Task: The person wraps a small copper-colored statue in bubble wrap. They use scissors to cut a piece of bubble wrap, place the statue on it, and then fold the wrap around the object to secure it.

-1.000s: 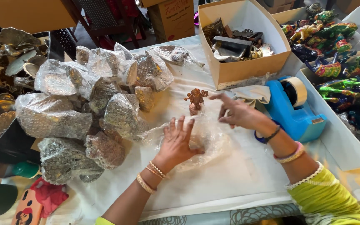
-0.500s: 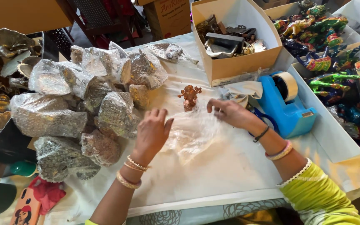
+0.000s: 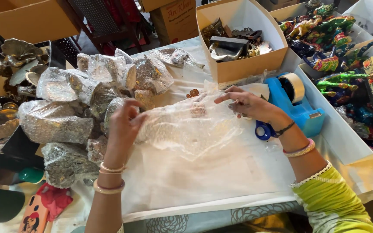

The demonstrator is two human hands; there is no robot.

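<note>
Over the white-covered tabletop, both hands held a bubble-wrap sheet at centre, the left hand pinching its left edge, the right hand gripping its far right edge beside a blue tape dispenser.

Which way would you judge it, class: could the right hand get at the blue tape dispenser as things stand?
Probably yes: the right hand lies right beside the blue tape dispenser, nothing between them, though it grips the bubble wrap.

Heap of bubble-wrapped bundles at table's left, silvery-grey, lumpy. Open tan cardboard box at top centre, metal pieces inside. Plain brown carton top left. Second brown carton behind, printed side, possibly label. White trays at right, painted figurines inside.
</note>
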